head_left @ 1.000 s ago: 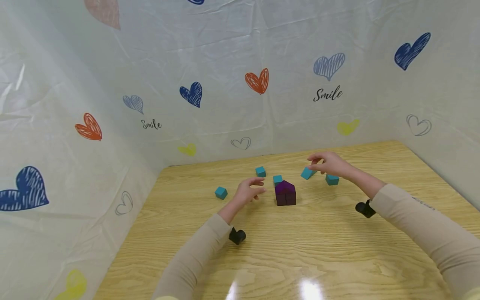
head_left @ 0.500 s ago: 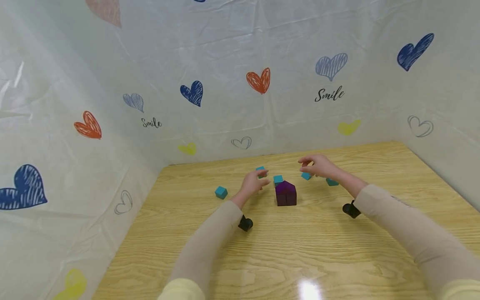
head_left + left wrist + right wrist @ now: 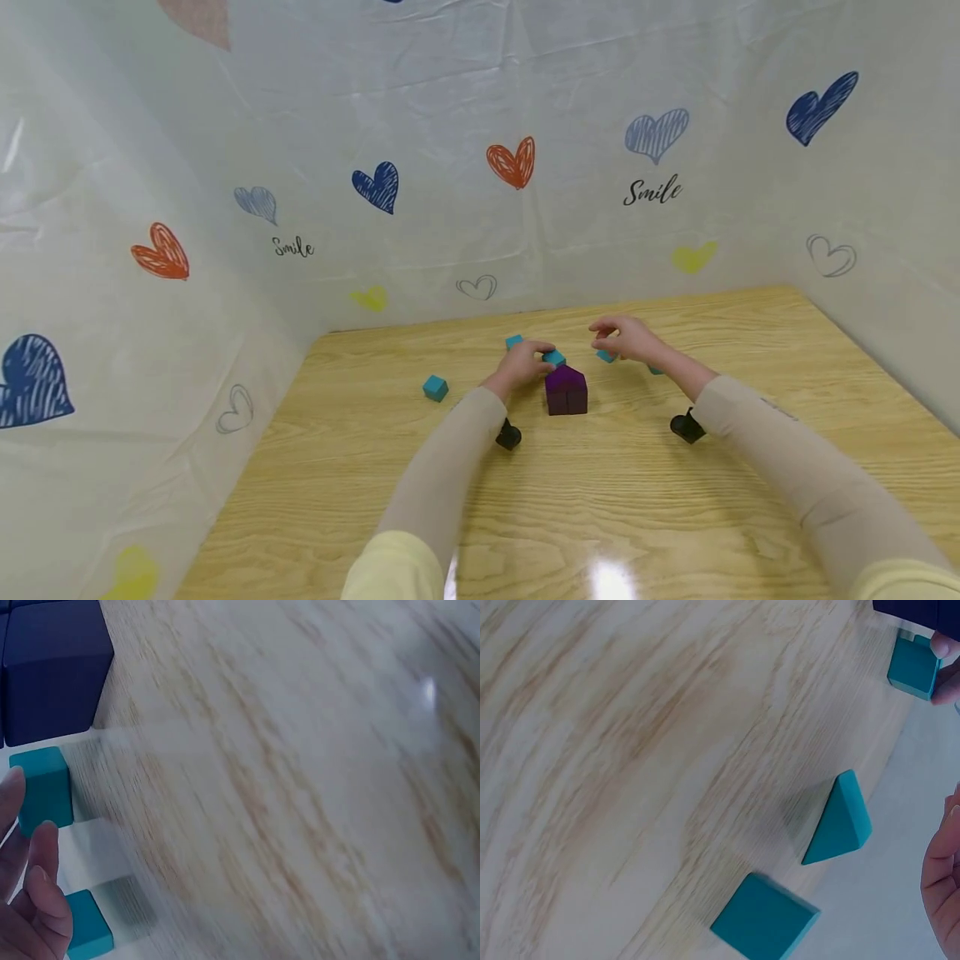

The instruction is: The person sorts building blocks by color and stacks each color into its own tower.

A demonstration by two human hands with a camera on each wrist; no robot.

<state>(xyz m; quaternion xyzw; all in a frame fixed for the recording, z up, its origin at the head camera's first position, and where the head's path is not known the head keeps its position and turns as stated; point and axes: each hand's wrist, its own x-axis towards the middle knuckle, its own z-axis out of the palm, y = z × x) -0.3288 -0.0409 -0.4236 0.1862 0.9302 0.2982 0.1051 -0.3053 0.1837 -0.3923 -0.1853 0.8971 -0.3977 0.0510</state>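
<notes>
Pinching teal cube behind purple stack with left grip. Hovering with parted right grip near teal wedge, behind-right of stack.

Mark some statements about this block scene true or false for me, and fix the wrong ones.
1. The left grip has its fingers on a blue cube. True.
2. The purple blocks stand nearer the person than that cube. True.
3. The right grip is holding the blue wedge. False: it holds nothing; the wedge lies on the tabletop.
4. The tabletop is plain black. False: it has a light wood grain.
</notes>
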